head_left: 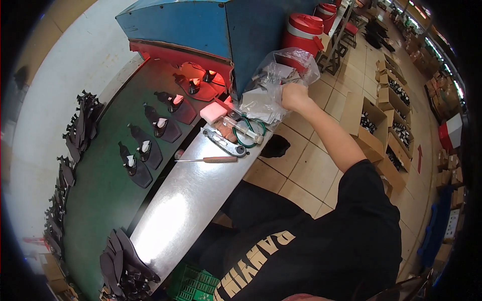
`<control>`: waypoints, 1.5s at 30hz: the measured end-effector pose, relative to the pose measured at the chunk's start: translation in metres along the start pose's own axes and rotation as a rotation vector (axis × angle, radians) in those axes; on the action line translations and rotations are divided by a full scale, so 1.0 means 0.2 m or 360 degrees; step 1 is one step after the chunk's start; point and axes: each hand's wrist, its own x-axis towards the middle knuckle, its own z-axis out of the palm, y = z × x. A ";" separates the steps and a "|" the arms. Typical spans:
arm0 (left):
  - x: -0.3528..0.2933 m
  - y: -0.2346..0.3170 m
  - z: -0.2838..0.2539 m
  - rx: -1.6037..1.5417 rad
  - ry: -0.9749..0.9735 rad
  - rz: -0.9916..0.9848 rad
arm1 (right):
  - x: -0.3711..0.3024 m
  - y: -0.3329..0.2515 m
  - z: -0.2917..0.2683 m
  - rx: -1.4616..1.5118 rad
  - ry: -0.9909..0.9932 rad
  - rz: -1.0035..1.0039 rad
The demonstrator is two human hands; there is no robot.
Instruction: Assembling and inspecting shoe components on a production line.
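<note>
My right hand is at a clear plastic bag full of pale paper-like pieces, at the far end of a metal ledge. Its fingers look curled in against the bag, and what they hold is hidden. No part of my left hand shows. Close to the bag on the ledge lie a pink-white block, a clear tube, a green cord, a grey cutter knife and a brown-handled awl. Several black sandals with white stuffing stand on a green conveyor belt.
A blue machine hood glows red inside over the belt's far end. Black sandal parts pile at the near end and along the wall. A green crate sits below. Red-and-white jugs and open cartons stand to the right.
</note>
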 end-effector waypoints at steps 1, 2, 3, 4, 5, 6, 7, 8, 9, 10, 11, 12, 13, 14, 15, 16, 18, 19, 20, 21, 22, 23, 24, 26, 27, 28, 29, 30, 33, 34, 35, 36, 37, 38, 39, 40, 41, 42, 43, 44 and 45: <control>-0.01 0.02 -0.03 0.0006 0.0007 0.0003 | -0.01 -0.01 0.00 -0.0005 0.0025 0.0010; -0.01 0.06 -0.06 0.0011 0.0015 0.0006 | -0.01 -0.02 -0.01 0.0000 0.0029 0.0011; -0.01 0.08 -0.06 0.0009 0.0016 0.0008 | -0.01 -0.04 -0.03 0.0051 -0.0004 0.0027; 0.00 0.10 -0.07 0.0007 0.0008 0.0014 | -0.02 -0.05 -0.04 0.0103 -0.0036 0.0043; 0.00 0.13 -0.07 0.0005 0.0001 0.0021 | -0.02 -0.05 -0.04 0.0107 -0.0035 0.0045; 0.01 0.15 -0.07 0.0001 -0.0006 0.0027 | -0.03 -0.04 -0.04 0.0196 0.0009 0.0036; 0.01 0.17 -0.07 -0.0002 -0.0012 0.0034 | -0.03 -0.03 -0.05 0.0286 0.0053 0.0026; 0.02 0.19 -0.08 -0.0004 -0.0017 0.0040 | -0.02 -0.02 -0.06 0.0290 0.0056 0.0028; 0.02 0.21 -0.08 -0.0005 -0.0024 0.0047 | 0.00 -0.01 -0.08 0.0332 0.0062 -0.0032; 0.03 0.22 -0.09 -0.0004 -0.0031 0.0054 | 0.01 0.00 -0.10 0.0374 0.0068 -0.0094; 0.03 0.24 -0.10 -0.0001 -0.0037 0.0060 | 0.02 0.02 -0.11 0.0378 0.0068 -0.0096; 0.03 0.25 -0.10 0.0000 -0.0045 0.0066 | 0.03 0.03 -0.13 0.0539 0.0128 -0.0116; 0.04 0.26 -0.11 0.0002 -0.0054 0.0071 | 0.04 0.05 -0.14 0.0699 0.0186 -0.0138; 0.04 0.27 -0.12 0.0005 -0.0063 0.0076 | 0.07 0.06 -0.11 0.0701 0.0185 -0.0140; 0.04 0.29 -0.11 -0.0003 -0.0072 0.0080 | 0.11 0.09 -0.07 0.0612 0.0228 -0.0130; 0.04 0.30 -0.12 0.0000 -0.0080 0.0082 | 0.14 0.09 -0.05 0.0526 0.0267 -0.0131; 0.03 0.31 -0.13 0.0010 -0.0097 0.0083 | 0.18 0.10 -0.03 0.0341 0.0218 -0.0134; 0.02 0.31 -0.14 0.0016 -0.0106 0.0083 | 0.19 0.10 -0.02 0.0155 0.0170 -0.0131; 0.01 0.31 -0.15 0.0021 -0.0116 0.0083 | 0.19 0.10 0.00 0.0154 0.0170 -0.0138; 0.01 0.31 -0.15 0.0025 -0.0116 0.0080 | 0.19 0.10 0.02 0.0122 0.0312 -0.0161; 0.00 0.31 -0.15 0.0044 -0.0112 0.0098 | 0.19 0.10 0.04 0.0091 0.0454 -0.0184; 0.00 0.31 -0.16 0.0062 -0.0108 0.0116 | 0.20 0.10 0.05 0.0090 0.0455 -0.0187; -0.01 0.32 -0.16 0.0066 -0.0108 0.0114 | 0.21 0.09 0.06 0.0054 0.0472 -0.0177; -0.02 0.33 -0.16 -0.0026 -0.0130 0.0049 | 0.22 0.07 0.07 0.0018 0.0491 -0.0169; -0.03 0.34 -0.16 -0.0072 -0.0140 0.0014 | 0.22 0.06 0.07 0.0032 0.0421 -0.0174; -0.03 0.35 -0.15 -0.0120 -0.0149 -0.0020 | 0.23 0.05 0.06 0.0047 0.0351 -0.0178; -0.04 0.37 -0.15 -0.0168 -0.0158 -0.0054 | 0.22 0.06 0.06 0.0045 0.0355 -0.0180; -0.04 0.39 -0.14 -0.0216 -0.0168 -0.0089 | 0.21 0.07 0.06 0.0018 0.0425 -0.0232; -0.05 0.52 -0.11 -0.0376 -0.0239 -0.0163 | 0.21 0.12 0.05 -0.0006 0.0408 -0.0214; -0.04 0.58 -0.13 -0.0407 -0.0274 -0.0172 | 0.23 0.10 0.04 0.0014 0.0318 -0.0175; -0.08 0.58 -0.12 -0.0669 -0.0327 -0.0365 | 0.24 0.07 0.03 0.0020 0.0320 -0.0197; -0.10 0.63 -0.10 -0.0754 -0.0389 -0.0406 | 0.23 0.06 0.01 -0.0002 0.0228 -0.0273; -0.13 0.67 -0.09 -0.0838 -0.0451 -0.0446 | 0.22 0.05 -0.01 -0.0024 0.0135 -0.0349; -0.18 0.66 -0.05 -0.0926 -0.0589 -0.0535 | 0.21 0.06 -0.05 -0.0020 0.0136 -0.0355; -0.23 0.65 0.00 -0.1012 -0.0728 -0.0623 | 0.20 0.09 -0.09 0.0073 0.0160 -0.0349; -0.27 0.69 0.03 -0.1105 -0.0837 -0.0607 | 0.17 0.13 -0.13 0.0152 0.0188 -0.0336; -0.30 0.77 0.05 -0.1198 -0.0946 -0.0589 | 0.16 0.18 -0.17 0.0144 0.0194 -0.0338; -0.32 0.86 0.06 -0.1298 -0.1058 -0.0622 | 0.15 0.26 -0.20 0.0117 0.0257 -0.0301; -0.36 0.94 0.06 -0.1389 -0.1168 -0.0658 | 0.12 0.29 -0.24 0.0091 0.0317 -0.0273; -0.40 0.99 0.08 -0.1528 -0.1315 -0.0683 | 0.09 0.33 -0.28 0.0084 0.0315 -0.0270; -0.44 1.04 0.08 -0.1666 -0.1461 -0.0707 | 0.01 0.36 -0.35 0.0101 0.0344 -0.0159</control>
